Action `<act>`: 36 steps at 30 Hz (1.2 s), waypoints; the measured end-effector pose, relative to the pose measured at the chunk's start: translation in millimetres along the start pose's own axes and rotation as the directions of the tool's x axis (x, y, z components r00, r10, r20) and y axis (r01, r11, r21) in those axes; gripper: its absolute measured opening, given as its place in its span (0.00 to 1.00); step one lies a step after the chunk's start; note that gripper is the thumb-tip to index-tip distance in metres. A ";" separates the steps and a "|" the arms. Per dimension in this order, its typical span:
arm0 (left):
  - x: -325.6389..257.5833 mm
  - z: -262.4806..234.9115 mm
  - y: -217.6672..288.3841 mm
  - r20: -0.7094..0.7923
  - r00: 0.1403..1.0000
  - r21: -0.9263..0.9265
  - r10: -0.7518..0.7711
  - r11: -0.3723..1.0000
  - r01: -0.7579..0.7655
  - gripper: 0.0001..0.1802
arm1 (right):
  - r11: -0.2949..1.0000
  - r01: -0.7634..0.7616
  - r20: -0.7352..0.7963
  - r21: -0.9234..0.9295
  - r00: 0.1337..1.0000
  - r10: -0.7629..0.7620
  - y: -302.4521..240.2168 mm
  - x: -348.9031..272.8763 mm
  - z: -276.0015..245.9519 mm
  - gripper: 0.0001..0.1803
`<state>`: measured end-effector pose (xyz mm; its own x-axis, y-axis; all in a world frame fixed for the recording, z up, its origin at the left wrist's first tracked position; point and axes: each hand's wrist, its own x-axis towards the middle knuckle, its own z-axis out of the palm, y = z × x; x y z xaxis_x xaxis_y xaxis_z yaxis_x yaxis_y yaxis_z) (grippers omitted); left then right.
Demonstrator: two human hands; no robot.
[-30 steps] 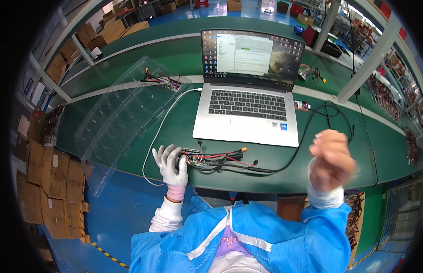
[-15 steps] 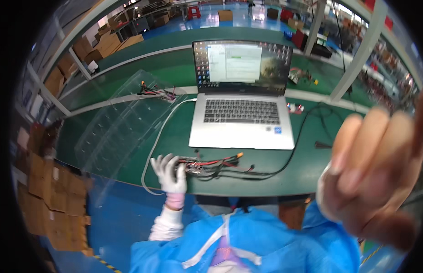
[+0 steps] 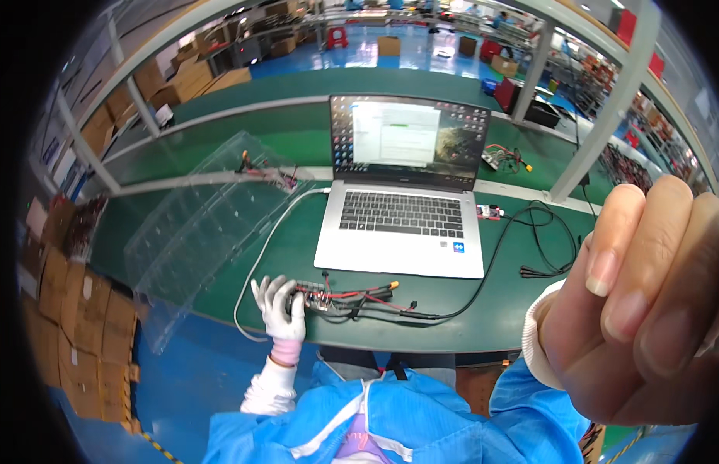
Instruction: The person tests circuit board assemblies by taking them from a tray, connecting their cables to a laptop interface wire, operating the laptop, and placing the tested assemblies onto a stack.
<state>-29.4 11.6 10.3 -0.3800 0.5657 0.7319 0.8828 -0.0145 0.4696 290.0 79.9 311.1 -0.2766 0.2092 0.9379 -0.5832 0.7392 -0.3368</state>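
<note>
My left hand (image 3: pixel 279 311), in a white glove, curls its fingers and thumb round the left end of a small circuit board (image 3: pixel 319 297) on the green bench. Red and black wires (image 3: pixel 359 294) run rightward from the board, one ending in a yellow connector (image 3: pixel 394 285). A black cable (image 3: pixel 444 315) lies along the same wires. Bare and raised close to the camera, my right hand (image 3: pixel 645 309) has its fingers bent inward. Its fingertips partly leave the picture at the right, so what they hold, if anything, is hidden.
An open silver laptop (image 3: pixel 398 251) stands behind the board, a white cable (image 3: pixel 263 267) at its left side. Clear plastic trays (image 3: pixel 197 224) lie on the left, with another wired board (image 3: pixel 267 174) on them. A further wired board (image 3: pixel 502 158) sits behind the laptop's right side. Cardboard boxes (image 3: pixel 89 332) are stacked lower left.
The view has shifted, so the bench sits lower in the picture. My right hand's fingers have bent further inward near the camera. My left hand stays at the circuit board.
</note>
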 end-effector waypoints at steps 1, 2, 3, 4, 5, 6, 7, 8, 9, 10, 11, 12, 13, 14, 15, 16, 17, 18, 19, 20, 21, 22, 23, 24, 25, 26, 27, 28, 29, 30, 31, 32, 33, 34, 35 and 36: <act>4.2 0.4 2.5 0.012 1.000 -0.007 0.005 1.000 -0.005 0.13 | 1.000 -0.006 0.007 0.030 1.000 0.006 2.9 4.4 -1.1 0.37; 7.6 0.1 5.0 0.024 1.000 -0.014 0.011 1.000 -0.011 0.13 | 0.998 -0.013 0.014 0.059 1.000 0.012 7.1 9.6 3.8 0.37; 12.7 0.5 3.8 0.032 0.999 -0.022 0.030 0.999 -0.029 0.13 | 0.997 -0.007 0.016 0.083 1.000 0.006 0.8 6.6 6.8 0.38; 10.1 0.2 2.8 0.019 1.000 -0.012 0.021 1.000 -0.021 0.13 | 0.994 -0.002 0.016 0.105 1.000 0.000 8.1 8.0 8.7 0.38; 4.1 -0.3 4.6 0.025 1.000 -0.014 0.011 1.000 -0.011 0.13 | 0.994 -0.007 0.005 0.113 1.000 0.007 4.0 3.3 11.1 0.38; -1.5 0.0 6.7 0.035 0.999 -0.018 0.003 1.000 -0.002 0.13 | 0.993 -0.014 -0.009 0.117 1.000 0.015 -2.0 -0.4 10.4 0.38; -6.0 0.8 7.8 0.048 0.999 -0.026 -0.006 1.000 0.007 0.13 | 0.993 -0.023 -0.024 0.118 0.999 0.026 -6.9 -0.5 6.9 0.38; -5.9 0.8 4.3 0.063 0.998 -0.033 -0.008 0.999 0.010 0.13 | 0.993 -0.034 -0.040 0.116 0.998 0.038 7.6 3.9 6.0 0.38; -0.6 -0.4 -3.4 0.045 0.999 -0.018 -0.003 1.000 0.004 0.13 | 0.992 -0.045 -0.057 0.114 0.997 0.052 2.8 -1.8 -1.0 0.38; 9.4 -2.3 -6.0 0.023 1.000 -0.001 0.005 1.000 -0.005 0.13 | 0.992 -0.051 -0.073 0.112 0.996 0.059 9.0 0.6 6.8 0.38; 13.6 -2.0 -6.6 -0.002 1.000 0.017 0.014 1.000 -0.014 0.13 | 0.992 -0.054 -0.088 0.111 0.994 0.064 7.6 -2.0 4.8 0.38; 11.0 0.8 -4.4 0.004 1.000 0.012 0.016 1.000 -0.016 0.13 | 0.992 -0.055 -0.102 0.112 0.993 0.066 6.6 -2.9 -0.2 0.38; 6.4 4.1 -0.7 0.015 1.000 -0.001 0.008 1.000 -0.008 0.13 | 0.992 -0.052 -0.114 0.114 0.991 0.065 1.8 -3.2 0.2 0.38; 1.5 6.5 3.0 0.022 1.000 -0.012 0.002 1.000 -0.001 0.13 | 0.992 -0.046 -0.124 0.118 0.990 0.060 7.3 -1.1 2.9 0.38; 2.2 8.4 2.8 0.016 1.000 -0.022 -0.003 1.000 0.003 0.13 | 0.992 -0.029 -0.127 0.125 0.991 0.045 14.1 5.1 10.8 0.38; 3.1 7.5 0.9 -0.003 1.000 -0.023 0.003 1.000 -0.003 0.13 | 0.991 -0.010 -0.127 0.132 0.992 0.027 3.9 -1.4 6.6 0.38; -0.2 7.1 -0.2 0.002 1.000 -0.017 0.002 1.000 -0.002 0.13 | 0.991 0.002 -0.124 0.137 0.992 0.015 3.2 -0.3 10.2 0.38; -3.2 6.6 -1.9 0.005 1.000 -0.011 0.001 1.000 -0.001 0.13 | 0.990 0.015 -0.119 0.142 0.993 0.002 3.1 1.6 14.2 0.38; -4.7 7.2 -4.2 0.008 1.000 -0.007 -0.002 1.000 0.002 0.13 | 0.989 0.028 -0.112 0.147 0.994 -0.011 2.6 4.0 15.0 0.38; -4.0 6.7 -3.9 -0.011 1.000 -0.016 -0.003 1.000 0.003 0.13 | 0.983 0.095 -0.147 0.155 0.987 -0.072 7.3 1.4 19.0 0.35; -2.6 4.9 -3.7 -0.004 1.000 -0.012 0.018 1.000 -0.018 0.13 | 0.974 0.161 -0.181 0.161 0.975 -0.131 13.4 -3.9 21.7 0.31; -2.4 2.7 -2.6 0.005 0.999 -0.008 0.034 0.999 -0.034 0.14 | 0.978 0.146 -0.091 0.148 0.987 -0.133 11.4 -7.0 16.8 0.25; -1.9 2.3 -1.5 0.017 0.998 -0.006 0.052 0.999 -0.052 0.14 | 0.983 0.131 -0.001 0.131 0.991 -0.132 7.0 -8.1 11.0 0.19; -1.3 3.3 0.0 0.006 0.999 -0.020 0.050 0.999 -0.050 0.14 | 0.984 0.132 0.014 0.123 0.991 -0.135 3.4 -9.4 6.3 0.19; -3.8 3.1 -3.9 0.011 0.999 -0.008 0.037 0.999 -0.037 0.14 | 0.970 0.108 0.038 0.219 0.992 -0.120 11.4 -12.1 20.7 0.19; -6.4 3.0 -8.0 0.019 1.000 0.004 0.025 1.000 -0.025 0.14 | 0.947 0.081 0.059 0.312 0.993 -0.104 4.9 -22.9 17.8 0.18; -11.4 -3.1 -14.6 0.034 0.999 0.022 0.013 1.000 -0.013 0.14 | 0.913 0.051 0.073 0.405 0.993 -0.088 1.7 -24.7 9.9 0.18; -10.5 -1.6 -19.3 0.061 0.998 0.002 0.030 1.000 -0.030 0.14 | 0.885 0.032 0.080 0.464 0.994 -0.078 19.2 -9.6 34.2 0.17; -9.6 1.0 -26.3 0.047 0.997 0.022 0.060 0.998 -0.061 0.14 | 0.852 0.013 0.084 0.524 0.994 -0.067 14.9 -16.3 54.7 0.17; -5.1 7.5 -22.3 0.033 0.995 0.031 0.091 0.995 -0.092 0.14 | 0.820 -0.007 0.090 0.572 0.994 -0.055 10.7 -22.9 76.4 0.17; -4.3 9.6 -16.9 0.039 0.997 -0.003 0.061 0.998 -0.060 0.14 | 0.784 -0.026 0.095 0.620 0.995 -0.042 21.6 -18.3 88.6 0.17; 2.8 9.9 -3.4 0.040 0.999 -0.038 0.032 0.999 -0.030 0.14 | 0.746 -0.041 0.103 0.665 0.994 -0.037 36.6 -5.6 92.9 0.18; 3.3 13.1 -3.8 0.070 0.997 -0.036 0.034 0.999 -0.032 0.14 | 0.706 -0.055 0.111 0.707 0.993 -0.033 30.2 -7.7 87.6 0.18; 6.3 7.0 2.3 0.122 0.992 0.018 -0.021 1.000 0.019 0.13 | 0.644 -0.070 0.124 0.762 0.991 -0.040 28.4 -8.1 83.8 0.18; 9.3 3.4 7.5 0.170 0.982 0.074 -0.077 0.995 0.066 0.13 | 0.578 -0.085 0.139 0.811 0.989 -0.049 26.1 -8.7 80.6 0.19; 4.1 2.9 6.6 0.197 0.978 0.063 -0.070 0.996 0.059 0.13 | 0.511 -0.101 0.144 0.854 0.989 -0.045 19.0 -10.5 81.8 0.19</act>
<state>-24.3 16.1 15.0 -0.3794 0.7165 0.5854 0.8743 0.0706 0.4802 219.3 39.4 288.1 -0.3573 0.0817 0.9304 -0.9219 -0.1904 -0.3374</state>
